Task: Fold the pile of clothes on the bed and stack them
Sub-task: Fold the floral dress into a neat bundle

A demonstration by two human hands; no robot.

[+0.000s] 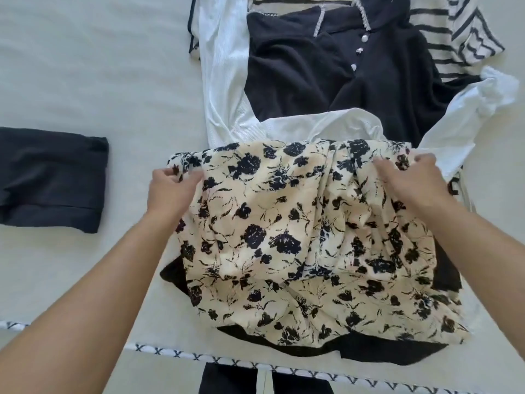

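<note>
A cream garment with a black floral print (284, 223) lies spread in front of me on the bed, over a black piece (369, 354) that shows at its lower edge. My left hand (170, 191) pinches its upper left corner. My right hand (412, 183) grips its upper right edge. Beyond it lies the pile: a dark navy buttoned top (326, 69), a white ribbed garment (224, 81) and a striped top (454, 32). A folded dark navy item (51, 180) sits apart at the left.
The pale bedsheet (99, 66) stretches wide to the left and far side. The bed's near edge has a trim of dark crosses (227, 362). Below it my dark trouser legs (227, 379) show.
</note>
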